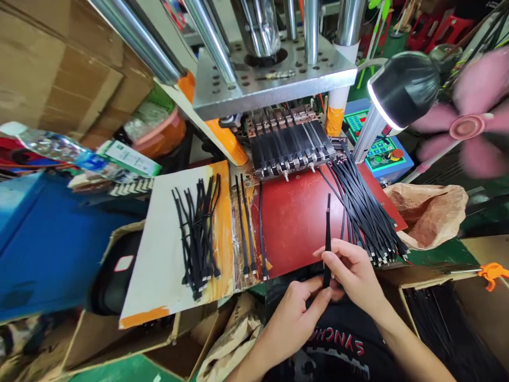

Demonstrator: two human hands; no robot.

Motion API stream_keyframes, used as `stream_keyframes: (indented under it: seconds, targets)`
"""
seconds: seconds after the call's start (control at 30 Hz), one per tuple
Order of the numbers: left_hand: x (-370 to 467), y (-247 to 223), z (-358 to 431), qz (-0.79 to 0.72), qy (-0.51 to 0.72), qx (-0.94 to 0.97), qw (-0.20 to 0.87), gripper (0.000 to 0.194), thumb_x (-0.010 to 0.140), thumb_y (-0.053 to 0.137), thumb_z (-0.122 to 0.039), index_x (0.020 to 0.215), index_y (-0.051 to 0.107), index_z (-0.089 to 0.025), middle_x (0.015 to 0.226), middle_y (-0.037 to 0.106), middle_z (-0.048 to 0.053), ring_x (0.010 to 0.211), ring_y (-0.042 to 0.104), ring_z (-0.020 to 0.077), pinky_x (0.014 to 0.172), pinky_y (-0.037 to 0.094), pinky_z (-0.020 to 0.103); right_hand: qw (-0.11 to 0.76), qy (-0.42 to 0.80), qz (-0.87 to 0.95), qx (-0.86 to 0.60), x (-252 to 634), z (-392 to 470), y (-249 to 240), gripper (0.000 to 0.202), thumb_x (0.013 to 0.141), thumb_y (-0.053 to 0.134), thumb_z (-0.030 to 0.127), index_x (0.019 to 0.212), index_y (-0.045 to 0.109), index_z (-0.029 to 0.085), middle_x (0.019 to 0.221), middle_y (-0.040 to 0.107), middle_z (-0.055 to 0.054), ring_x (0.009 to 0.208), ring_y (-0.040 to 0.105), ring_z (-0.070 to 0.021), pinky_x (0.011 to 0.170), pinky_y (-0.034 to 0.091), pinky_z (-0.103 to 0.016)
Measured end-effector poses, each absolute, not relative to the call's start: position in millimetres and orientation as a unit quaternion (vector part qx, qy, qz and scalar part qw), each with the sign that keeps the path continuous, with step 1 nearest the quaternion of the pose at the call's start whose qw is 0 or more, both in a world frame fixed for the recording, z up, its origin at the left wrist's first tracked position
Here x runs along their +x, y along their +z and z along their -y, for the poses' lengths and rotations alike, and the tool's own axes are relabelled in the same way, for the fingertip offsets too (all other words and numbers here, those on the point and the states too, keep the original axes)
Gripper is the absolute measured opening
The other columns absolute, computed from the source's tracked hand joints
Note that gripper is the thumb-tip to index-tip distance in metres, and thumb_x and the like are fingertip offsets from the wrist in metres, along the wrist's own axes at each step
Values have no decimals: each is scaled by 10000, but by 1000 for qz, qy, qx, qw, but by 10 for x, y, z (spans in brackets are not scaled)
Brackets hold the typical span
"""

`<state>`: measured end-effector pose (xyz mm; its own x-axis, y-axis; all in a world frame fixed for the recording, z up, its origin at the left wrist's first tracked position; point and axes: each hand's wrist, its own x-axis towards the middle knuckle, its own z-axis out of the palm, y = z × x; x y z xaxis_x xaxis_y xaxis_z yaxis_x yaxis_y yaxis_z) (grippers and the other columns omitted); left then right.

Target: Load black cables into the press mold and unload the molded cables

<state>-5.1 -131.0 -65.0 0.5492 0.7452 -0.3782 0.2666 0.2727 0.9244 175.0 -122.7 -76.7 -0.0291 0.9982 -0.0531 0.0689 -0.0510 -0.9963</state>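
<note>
Both my hands hold one short black cable [328, 228] upright over the front edge of the red board [294, 217]. My left hand [298, 313] pinches its lower end, and my right hand [350, 268] grips it a little higher. Its upper end sticks up free. To the right lies a large pile of black cables [361, 207] with metal plugs toward me. A smaller bunch of black cables [199, 228] rests on the white board [155, 254] at the left. A few single cables [261, 233] lie between the boards.
Behind the red board, a metal press [274, 90] stands over a black mould block [290, 146] with cables in it. A lamp [405, 90], a control box [385, 154], a pink fan [465, 127] and a paper bag [429, 212] are at the right. Cardboard boxes [477, 292] sit below.
</note>
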Motion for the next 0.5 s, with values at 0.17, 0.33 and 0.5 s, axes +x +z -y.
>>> stream_keyframes:
  seconds: [0.17, 0.33, 0.5]
  targets:
    - [-123, -459, 838, -454, 306, 603, 580, 464, 1000, 689, -446, 1415, 681, -239, 1380, 740, 97, 1226, 709, 266, 1089, 524, 359, 454, 427, 612, -486, 1651, 1309, -815, 304, 1059, 600, 316, 819, 742, 193, 705, 582, 9, 659, 548, -127, 624, 434, -251]
    - [-75, -215, 501, -380, 326, 655, 566, 205, 1014, 684, -362, 1028, 823, -213, 996, 808, 48, 935, 738, 192, 895, 553, 283, 455, 401, 637, -476, 1689, 1356, -889, 218, 1056, 597, 243, 1051, 812, 210, 832, 687, -25, 740, 646, -141, 679, 506, -252]
    - [-49, -162, 530, -367, 350, 652, 564, 167, 1002, 703, -318, 955, 815, -203, 941, 794, 49, 875, 729, 187, 841, 555, 287, 494, 302, 658, -481, 1762, 1371, -990, 274, 1031, 585, 153, 1178, 801, 235, 928, 755, -60, 797, 705, -169, 707, 566, -279]
